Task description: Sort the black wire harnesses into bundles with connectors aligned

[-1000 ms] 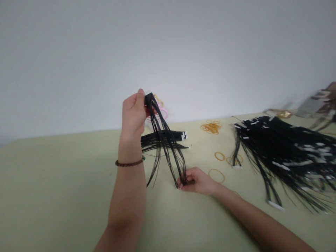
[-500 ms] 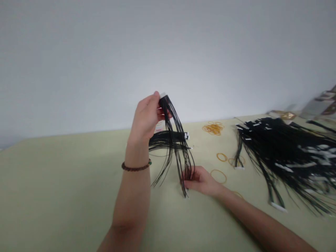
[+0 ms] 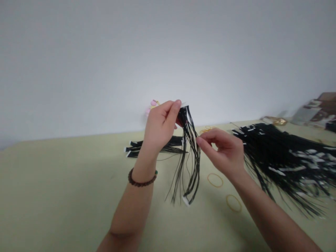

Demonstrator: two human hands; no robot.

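Note:
My left hand (image 3: 164,120) pinches the top of a black wire harness (image 3: 194,168) by its white connector, holding it up above the table. The many thin wires hang down, some with loose ends, and a second white connector (image 3: 186,200) dangles at the bottom of one bunch. My right hand (image 3: 223,147) has thumb and forefinger closed on a few of the hanging wires at their right side, partway down. Behind my left wrist, more black harnesses (image 3: 168,148) with white connectors lie on the table, partly hidden by my arm.
A large pile of black harnesses (image 3: 283,150) covers the table's right side. Two yellow rubber bands (image 3: 215,180) lie near my right forearm, and a heap of rubber bands (image 3: 207,129) sits behind my right hand. Bags (image 3: 312,110) stand at the far right; a pale wall (image 3: 105,63) rises behind.
My right hand has risen from the lower ends of the wires to their middle. My left hand and the harness now appear further right in view, and the lower connector hangs free.

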